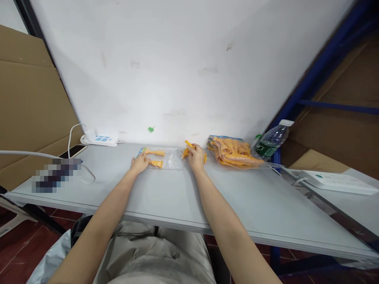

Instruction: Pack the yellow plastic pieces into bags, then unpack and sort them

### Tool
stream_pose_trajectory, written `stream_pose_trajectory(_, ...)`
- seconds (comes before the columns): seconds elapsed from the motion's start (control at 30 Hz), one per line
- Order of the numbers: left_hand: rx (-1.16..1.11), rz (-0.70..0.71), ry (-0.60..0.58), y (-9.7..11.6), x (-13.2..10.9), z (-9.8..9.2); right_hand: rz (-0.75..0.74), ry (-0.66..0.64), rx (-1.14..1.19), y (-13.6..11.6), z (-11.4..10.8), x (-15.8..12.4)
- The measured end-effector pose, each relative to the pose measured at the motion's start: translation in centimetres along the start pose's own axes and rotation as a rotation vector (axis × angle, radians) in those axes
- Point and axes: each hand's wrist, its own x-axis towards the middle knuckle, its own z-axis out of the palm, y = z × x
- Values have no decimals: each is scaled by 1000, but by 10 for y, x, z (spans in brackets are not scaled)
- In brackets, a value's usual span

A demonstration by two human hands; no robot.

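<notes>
Head camera looks down on a grey table (177,197) set against a white wall. Both bare forearms reach to its far edge. The left hand (139,162) rests palm down on the left end of a clear bag (170,159) that lies flat on the table. Its fingers touch the plastic, but whether they pinch it is too small to tell. Two orange cones (156,153) lie inside the bag, one behind the other, just beside those fingers. The right hand (196,157) sits at the bag's right end, closed around a few orange pieces (188,145) that poke out above and beside the knuckles.

Right of that hand lies a full pack of orange cones (233,152), with a water bottle (272,140) tilted behind it. A white power strip (99,139) and a phone (72,151) sit at the far left, well apart from the hands.
</notes>
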Motion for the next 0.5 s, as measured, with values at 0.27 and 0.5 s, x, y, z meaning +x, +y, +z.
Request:
stream_pose_trajectory(0.27,3,-1,-5,0,0,-2,-122,20,257,-16,11,-3)
stream_pose_trajectory(0.5,75,-115,49,-13,4,-9,-114,-127,374,-13,22,-5)
